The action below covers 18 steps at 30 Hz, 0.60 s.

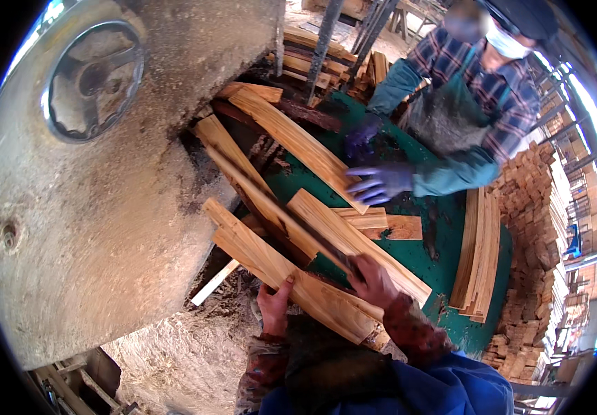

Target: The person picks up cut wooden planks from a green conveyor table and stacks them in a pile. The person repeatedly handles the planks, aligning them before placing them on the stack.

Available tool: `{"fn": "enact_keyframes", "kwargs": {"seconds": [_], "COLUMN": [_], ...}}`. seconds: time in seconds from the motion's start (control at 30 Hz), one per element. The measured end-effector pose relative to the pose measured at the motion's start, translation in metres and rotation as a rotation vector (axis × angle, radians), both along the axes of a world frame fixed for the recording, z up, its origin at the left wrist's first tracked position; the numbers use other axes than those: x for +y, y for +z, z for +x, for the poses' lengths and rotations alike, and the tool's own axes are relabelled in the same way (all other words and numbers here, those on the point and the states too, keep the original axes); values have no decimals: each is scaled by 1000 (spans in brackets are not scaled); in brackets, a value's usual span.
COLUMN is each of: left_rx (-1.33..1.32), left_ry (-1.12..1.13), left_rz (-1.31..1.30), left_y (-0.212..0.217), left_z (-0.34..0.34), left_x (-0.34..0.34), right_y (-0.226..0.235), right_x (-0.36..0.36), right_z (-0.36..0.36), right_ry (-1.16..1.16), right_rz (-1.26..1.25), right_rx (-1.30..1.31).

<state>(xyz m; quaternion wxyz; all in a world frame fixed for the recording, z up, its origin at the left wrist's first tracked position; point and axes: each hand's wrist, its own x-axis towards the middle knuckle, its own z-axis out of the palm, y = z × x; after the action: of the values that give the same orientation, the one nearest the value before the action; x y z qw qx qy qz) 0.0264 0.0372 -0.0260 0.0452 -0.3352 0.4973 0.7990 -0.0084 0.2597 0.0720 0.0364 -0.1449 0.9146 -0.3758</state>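
Note:
My left hand grips the near edge of a pale wooden board, its thumb on top and its other fingers hidden underneath. That board lies along another piece, slanting in front of my body. My right hand is closed round the near end of a long, narrow wooden strip that runs up and left towards the machine. Just beyond the strip, a wide board rests on the green table. Across the table, a co-worker's purple-gloved hand is at the end of another long board.
A large, dusty machine panel with a handwheel stands at the left. Short wood pieces lie mid-table, and curved strips are stacked at its right. Tall wood stacks rise beyond; sawdust covers the floor.

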Motion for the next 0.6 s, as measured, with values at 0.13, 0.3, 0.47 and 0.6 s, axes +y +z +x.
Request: {"fn": "enact_keyframes", "kwargs": {"seconds": [0.13,0.3,0.47,0.6], "left_rx": [31,45,35,-35], "left_ry": [-50,13,-68,-74], "left_rz": [71,150,-205,-230], "left_y": [7,20,25,30], "left_z": [5,12,8,5], "left_x": [-1,0,14,16], "right_y": [-4,-5,-6,3], "right_x": [28,40,15,13], "right_z": [61,84,90,84], "right_ry": [31,91,140,181], "right_rz": [138,327,258,177], "right_rx": [-27,-106,-34,-41]}}
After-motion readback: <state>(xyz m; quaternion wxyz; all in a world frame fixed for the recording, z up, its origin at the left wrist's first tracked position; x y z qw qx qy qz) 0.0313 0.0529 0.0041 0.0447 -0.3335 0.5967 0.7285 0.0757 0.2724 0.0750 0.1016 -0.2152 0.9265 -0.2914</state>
